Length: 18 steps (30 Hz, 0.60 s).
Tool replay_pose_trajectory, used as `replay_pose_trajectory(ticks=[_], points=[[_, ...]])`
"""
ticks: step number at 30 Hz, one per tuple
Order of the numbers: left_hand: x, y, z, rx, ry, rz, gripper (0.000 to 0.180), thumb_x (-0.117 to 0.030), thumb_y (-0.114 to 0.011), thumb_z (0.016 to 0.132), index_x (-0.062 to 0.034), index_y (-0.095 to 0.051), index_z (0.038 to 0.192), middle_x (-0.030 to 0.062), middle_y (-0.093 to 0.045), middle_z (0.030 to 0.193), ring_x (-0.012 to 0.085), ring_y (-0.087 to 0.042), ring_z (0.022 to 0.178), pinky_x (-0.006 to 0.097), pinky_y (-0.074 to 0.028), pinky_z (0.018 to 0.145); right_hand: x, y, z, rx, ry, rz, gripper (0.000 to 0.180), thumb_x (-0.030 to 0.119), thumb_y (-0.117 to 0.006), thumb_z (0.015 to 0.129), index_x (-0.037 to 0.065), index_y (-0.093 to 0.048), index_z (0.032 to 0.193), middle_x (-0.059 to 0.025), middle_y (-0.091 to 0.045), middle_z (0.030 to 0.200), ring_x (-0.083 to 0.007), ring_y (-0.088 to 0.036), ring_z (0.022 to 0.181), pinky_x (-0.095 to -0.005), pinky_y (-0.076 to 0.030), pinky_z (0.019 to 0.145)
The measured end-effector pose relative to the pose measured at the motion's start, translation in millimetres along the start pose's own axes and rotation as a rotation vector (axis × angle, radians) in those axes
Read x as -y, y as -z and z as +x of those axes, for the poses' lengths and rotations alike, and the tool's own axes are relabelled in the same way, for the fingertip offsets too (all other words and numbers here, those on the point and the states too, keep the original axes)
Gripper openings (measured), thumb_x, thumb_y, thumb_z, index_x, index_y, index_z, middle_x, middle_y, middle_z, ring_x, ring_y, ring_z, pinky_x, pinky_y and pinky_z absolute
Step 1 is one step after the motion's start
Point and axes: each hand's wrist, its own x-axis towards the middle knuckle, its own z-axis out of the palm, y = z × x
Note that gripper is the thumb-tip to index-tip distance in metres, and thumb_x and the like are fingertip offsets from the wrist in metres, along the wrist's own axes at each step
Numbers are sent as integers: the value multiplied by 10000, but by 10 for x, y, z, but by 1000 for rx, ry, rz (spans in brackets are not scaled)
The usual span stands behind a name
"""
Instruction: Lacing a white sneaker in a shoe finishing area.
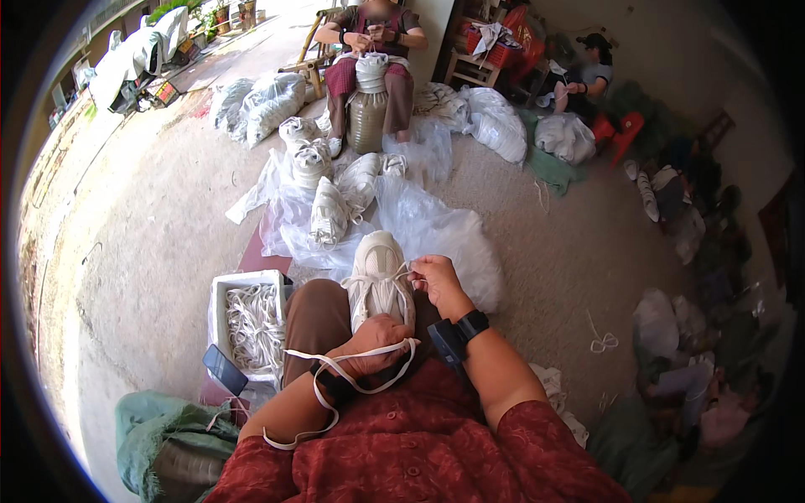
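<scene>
White lace-up sports shoe (379, 281) resting sole-down on the person's lap, being laced by two hands.

From left: a white foam box of loose white laces (251, 323) stands on the floor by the knee; the left hand (375, 342) grips the shoe's heel, fingers curled shut over a flat white lace (360, 384) that trails down slack; the right hand (433, 277) pinches the lace at the eyelets. The shoe looks light and soft-sided, best steadied at heel; the lace is limp and apt to slip.

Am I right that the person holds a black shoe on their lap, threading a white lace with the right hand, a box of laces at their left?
Not quite: the shoe is white, not black, as the head view shows. The rest stands: the right hand pinches the white lace at the shoe, the left hand steadies it, and the box of laces sits at their left.
</scene>
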Motion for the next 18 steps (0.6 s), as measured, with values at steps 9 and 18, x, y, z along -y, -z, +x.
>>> replay_pose_trajectory(ticks=[9,18], points=[[-28,57,26,16,54,26,188,-204,-568,830,-38,-563,741,135,-531,640,346,-532,634,414,-418,598,61,10,-112,445,111,277,87,102,-610,832,20,-642,835,-46,-639,810,-113,-557,726,-258,-438,703],[-137,143,69,65,2,-81,262,-265,-518,874,-36,-550,751,135,-517,630,355,-523,628,425,-409,621,493,-470,-125,155,342,-1332,532,496,-685,719,-35,-659,692,-172,-654,703,-295,-637,632,-381,-492,600]])
